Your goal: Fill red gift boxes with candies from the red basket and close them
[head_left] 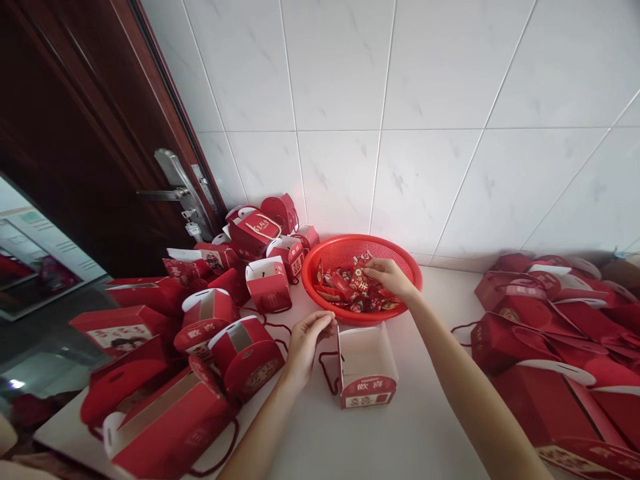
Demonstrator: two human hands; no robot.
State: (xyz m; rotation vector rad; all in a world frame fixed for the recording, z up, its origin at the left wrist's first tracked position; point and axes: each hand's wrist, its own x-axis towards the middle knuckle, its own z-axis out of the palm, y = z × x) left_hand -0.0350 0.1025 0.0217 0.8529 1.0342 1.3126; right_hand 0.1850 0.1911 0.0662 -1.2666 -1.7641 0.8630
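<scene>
An open red-and-white gift box [369,385] stands upright on the white table, its inside bare and a dark red cord at its left. My left hand [307,343] is closed in a pinch beside the box's back left corner; what the fingertips hold, if anything, is too small to make out. Beyond the box sits a red plastic basket [413,267] with small wrapped candies [345,283] in it. My right hand [389,275] reaches over its right side, thumb and fingers closed on a red patterned candy packet [362,264].
Many red gift boxes [263,283] crowd the table [320,447] on the left, several standing open with cords. More red boxes [530,340] are heaped on the right. A tiled wall [430,173] rises behind, and a dark door with a metal handle [173,193] stands back left.
</scene>
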